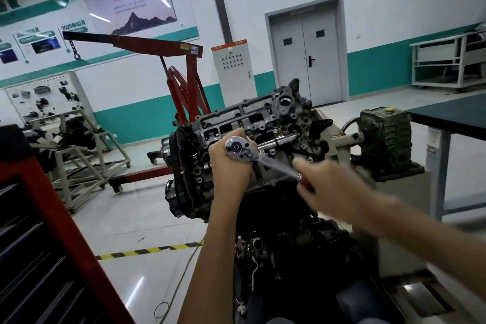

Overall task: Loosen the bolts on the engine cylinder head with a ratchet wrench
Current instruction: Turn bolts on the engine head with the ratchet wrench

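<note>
1. Left hand (230, 166): I read its fingers as curled round the round head of the polished chrome ratchet wrench (238, 148). The palm sits behind the head and the drive face is turned towards the camera. This grip is closed firmly on the tool.
2. Right hand (331, 187): it lies down the handle from that grip, over the dark red handle end (305, 182) of the wrench. The hand is smeared by blur. I cannot tell whether its fingers clasp the handle or only lie against it.
3. Wrench shank: from the left-hand grip it slopes down and to the right, as far as the right hand.
4. Chrome extension bar (278, 141): it leaves the wrench head and runs up and to the right, away from the grip. Its far end enters a recess in the casting; the bolt it meets is hidden.
5. Grey cast-metal engine cylinder head (231, 116): it stands directly beyond the grip, its open face tilted towards me, above the dark engine block (276, 218).
6. Surroundings, taken from the grip:
   - a red steel engine hoist (189, 66) stands beyond and to the left;
   - a red tool cabinet (52, 218) is nearer me, low on the left;
   - a green gearbox housing (386, 134) sits to the right;
   - a dark-topped table (452, 116) lies further right.
</note>
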